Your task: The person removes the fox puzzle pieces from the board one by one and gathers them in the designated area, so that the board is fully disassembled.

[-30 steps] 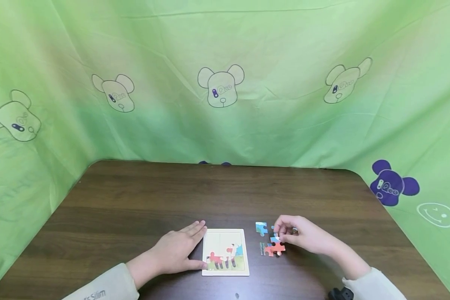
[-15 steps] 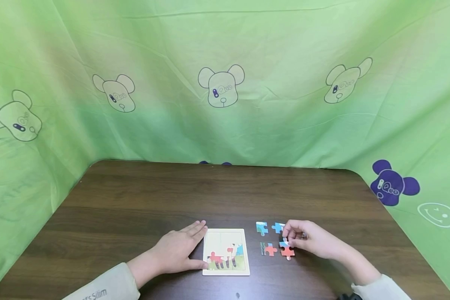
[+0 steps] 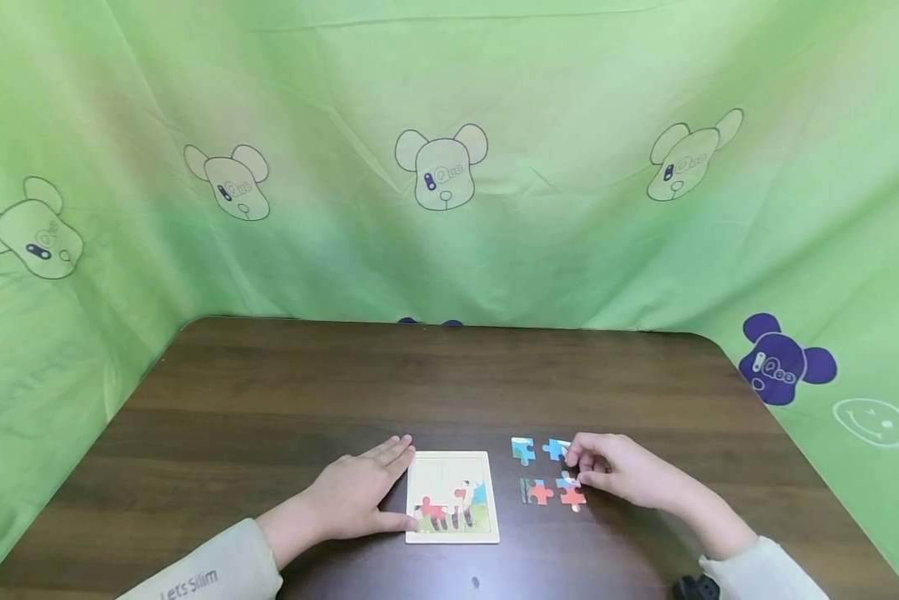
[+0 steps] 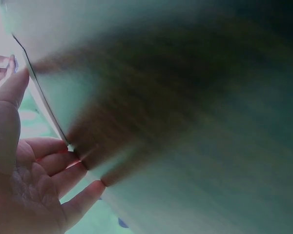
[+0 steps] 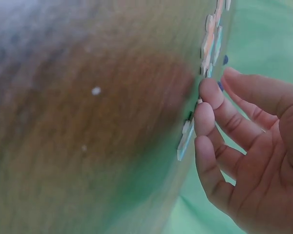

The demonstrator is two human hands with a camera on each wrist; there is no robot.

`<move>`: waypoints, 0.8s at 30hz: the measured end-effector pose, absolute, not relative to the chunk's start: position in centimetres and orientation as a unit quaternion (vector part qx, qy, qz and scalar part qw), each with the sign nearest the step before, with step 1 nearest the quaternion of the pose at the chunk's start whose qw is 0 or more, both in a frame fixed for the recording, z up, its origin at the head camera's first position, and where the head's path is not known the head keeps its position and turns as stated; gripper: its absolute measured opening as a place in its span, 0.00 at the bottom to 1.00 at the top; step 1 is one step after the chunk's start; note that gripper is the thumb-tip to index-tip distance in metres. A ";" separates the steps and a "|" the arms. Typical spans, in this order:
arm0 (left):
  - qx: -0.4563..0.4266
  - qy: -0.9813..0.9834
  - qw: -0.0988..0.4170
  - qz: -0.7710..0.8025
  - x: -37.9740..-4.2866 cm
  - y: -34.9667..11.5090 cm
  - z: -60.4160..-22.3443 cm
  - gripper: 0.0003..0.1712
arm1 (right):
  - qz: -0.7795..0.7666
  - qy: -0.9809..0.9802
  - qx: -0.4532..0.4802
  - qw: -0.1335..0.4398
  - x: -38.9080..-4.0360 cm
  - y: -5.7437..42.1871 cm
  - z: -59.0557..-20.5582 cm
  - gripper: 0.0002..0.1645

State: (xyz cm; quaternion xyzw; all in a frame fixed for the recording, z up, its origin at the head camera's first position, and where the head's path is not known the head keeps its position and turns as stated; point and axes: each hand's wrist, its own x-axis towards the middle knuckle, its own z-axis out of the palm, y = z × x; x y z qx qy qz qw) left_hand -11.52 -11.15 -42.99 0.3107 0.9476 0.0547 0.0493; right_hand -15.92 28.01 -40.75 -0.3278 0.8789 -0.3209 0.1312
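Note:
A square jigsaw tray [image 3: 452, 539] with a pale rim lies on the table; its lower part shows a red, blue and green animal picture, its upper part is pale. My left hand [image 3: 355, 502] lies flat with straight fingers and thumb against the tray's left edge. Right of the tray are a blue-green jigsaw piece [image 3: 521, 449], a blue piece [image 3: 553, 449], a red piece with a dark striped side [image 3: 538, 492] and a red, blue and white one [image 3: 572, 497]. My right hand [image 3: 631, 472] has its bent fingertips right at the two rightmost pieces, thumb apart from the fingers.
The dark wooden table [image 3: 449, 383] reaches back to a green cloth [image 3: 554, 250] printed with bear heads, which also hangs along both sides. A black band [image 3: 695, 587] shows at the right sleeve.
The right hand has shifted right, and the red, blue and white piece has moved right, apart from the striped-side piece. The blue piece shows more now. The left hand stays at the tray.

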 end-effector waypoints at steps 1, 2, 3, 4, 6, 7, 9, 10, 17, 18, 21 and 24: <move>0.309 0.948 0.050 0.055 -11.6 -11.2 -42.9 0.53 | -0.319 0.880 -0.327 0.130 -16.0 28.0 -40.7 0.07; 0.308 0.948 0.052 0.057 -11.6 -11.2 -42.8 0.53 | -0.319 0.880 -0.327 0.128 -16.1 27.9 -40.6 0.06; 0.307 0.949 0.053 0.057 -11.5 -11.3 -42.8 0.53 | -0.319 0.881 -0.327 0.126 -16.1 27.9 -40.6 0.07; 0.306 0.949 0.054 0.058 -11.5 -11.3 -42.7 0.53 | -0.322 0.880 -0.326 0.126 -16.2 27.9 -40.6 0.06; 0.305 0.949 0.055 0.060 -11.4 -11.2 -42.7 0.53 | -0.325 0.879 -0.323 0.128 -16.1 27.8 -40.4 0.06; 0.304 0.949 0.054 0.060 -11.4 -11.2 -42.6 0.53 | -0.327 0.879 -0.323 0.128 -16.1 27.8 -40.4 0.06; 0.303 0.950 0.054 0.059 -11.3 -11.2 -42.7 0.53 | -0.329 0.878 -0.323 0.127 -16.1 27.5 -40.1 0.05; 0.302 0.950 0.054 0.060 -11.3 -11.1 -42.7 0.53 | -0.330 0.877 -0.325 0.127 -16.1 27.4 -40.0 0.04; 0.298 0.951 0.058 0.060 -11.1 -11.2 -43.1 0.53 | -0.346 0.865 -0.335 0.144 -15.9 25.6 -39.4 0.04; 0.299 0.951 0.057 0.060 -11.1 -11.2 -43.1 0.53 | -0.347 0.863 -0.337 0.145 -15.9 25.3 -39.4 0.04; 0.303 0.950 0.054 0.058 -11.2 -11.1 -43.0 0.53 | -0.351 0.858 -0.345 0.146 -15.9 24.4 -39.4 0.03; 0.308 0.948 0.055 0.060 -11.3 -11.0 -42.9 0.52 | -0.347 0.856 -0.353 0.148 -16.0 23.5 -39.4 0.03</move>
